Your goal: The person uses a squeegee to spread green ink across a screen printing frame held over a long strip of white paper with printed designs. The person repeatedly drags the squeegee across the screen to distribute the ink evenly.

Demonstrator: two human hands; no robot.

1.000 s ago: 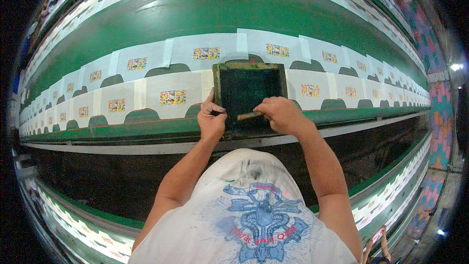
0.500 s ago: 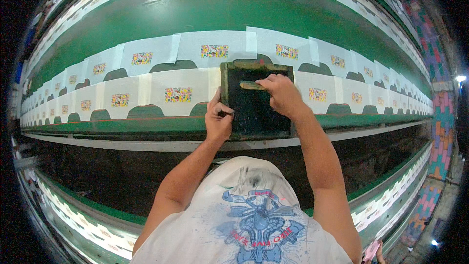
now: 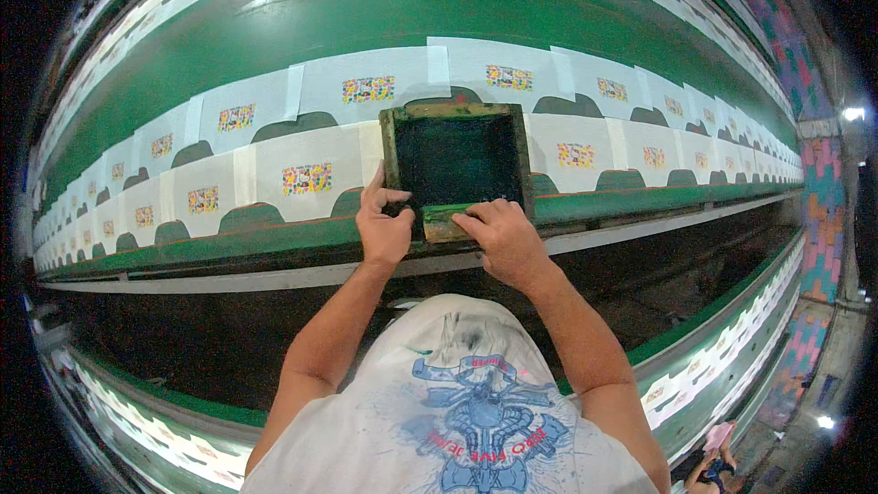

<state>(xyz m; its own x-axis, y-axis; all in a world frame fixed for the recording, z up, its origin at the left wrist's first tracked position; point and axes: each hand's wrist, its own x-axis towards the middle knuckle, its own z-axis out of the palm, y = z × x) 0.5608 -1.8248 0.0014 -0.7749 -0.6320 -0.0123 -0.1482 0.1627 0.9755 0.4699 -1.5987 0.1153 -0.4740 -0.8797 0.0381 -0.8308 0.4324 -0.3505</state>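
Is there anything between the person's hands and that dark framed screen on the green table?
Nothing visible. The left hand already grips the near left corner of the screen frame, and the right hand rests on the squeegee at its near edge. The frame lies flat over a white fabric piece.

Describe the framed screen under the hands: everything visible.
The framed screen is a square frame, seemingly wood, smeared green, around dark mesh. It lies flat on the green table, over a white fabric piece in the near row. The left hand grips its near-left corner; the right hand presses a green-stained squeegee at its near edge.
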